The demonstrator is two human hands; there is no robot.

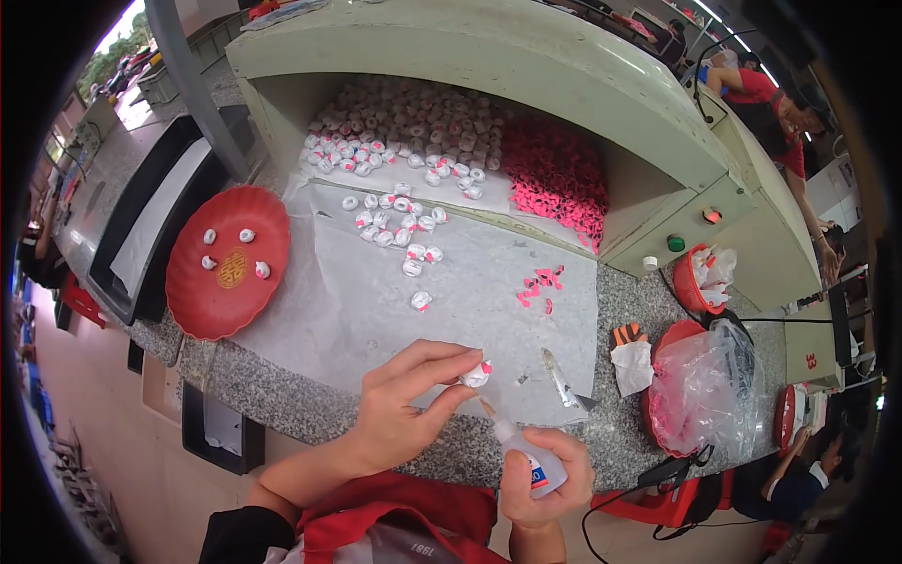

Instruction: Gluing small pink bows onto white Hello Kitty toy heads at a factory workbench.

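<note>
"What did the left hand [404, 399] have?"

"A small, rounded white piece with a pink patch [475, 377], pinched between thumb and fingertips. The fingers covered part of it, so its full outline was hard to make out."

"And the right hand [549, 481]?"

"It was wrapped around a translucent plastic bottle [537, 464] with a blue-and-white label (partly hidden by the fingers). The bottle's slim brownish tip [487, 408] stood just beside the left thumb; I could not tell whether they touched."

"What lay around them?"

"Beyond the left hand, a creased whitish paper sheet [366, 301] bore similar rounded pieces [412, 268]. Farther left was a scalloped red bowl [216, 315]. Beyond the right hand lay a slim silvery tool [560, 379], its kind unclear; to that hand's right, a crinkled clear plastic bag [714, 385] obscured its contents."
</note>
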